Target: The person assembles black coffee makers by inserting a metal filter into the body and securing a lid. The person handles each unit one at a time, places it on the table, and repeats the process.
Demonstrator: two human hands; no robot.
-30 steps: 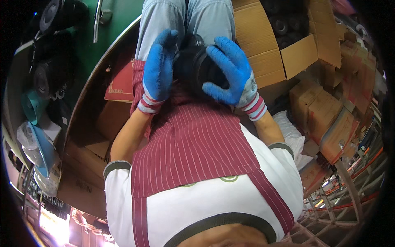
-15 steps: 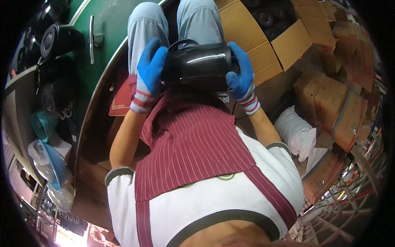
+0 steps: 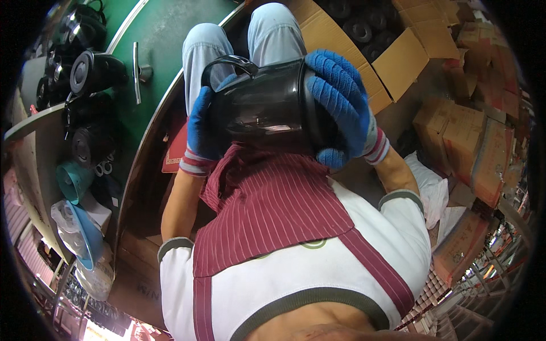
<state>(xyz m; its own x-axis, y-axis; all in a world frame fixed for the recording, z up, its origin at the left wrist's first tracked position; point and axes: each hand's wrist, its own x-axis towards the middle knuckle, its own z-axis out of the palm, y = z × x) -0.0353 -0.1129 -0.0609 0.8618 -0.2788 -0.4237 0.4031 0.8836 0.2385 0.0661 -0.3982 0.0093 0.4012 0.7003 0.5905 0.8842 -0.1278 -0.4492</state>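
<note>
A glossy black jug (image 3: 259, 111) with a loop handle (image 3: 233, 59) lies sideways between my hands, above my lap. Both hands wear blue-coated work gloves with striped cuffs. My left hand (image 3: 200, 128) grips one end of the jug, its fingers partly hidden behind it. Across the other end, my right hand (image 3: 344, 102) spreads its blue fingers round the dark end and presses against it. The handle side points away from my body, toward my knees.
Similar black jugs (image 3: 94, 74) stand at the left by a green tabletop (image 3: 156, 42) with a metal T-shaped bar (image 3: 137, 73). An open cardboard box (image 3: 335, 45) holds round black pieces. Stacked cartons (image 3: 458, 136) and a white bag (image 3: 426, 184) lie right; a blue basin (image 3: 88, 236) sits left.
The jug has come closer to my body and looks larger. My right hand has moved from its edge to wrap over its end. My left hand has slid lower round the other end.
</note>
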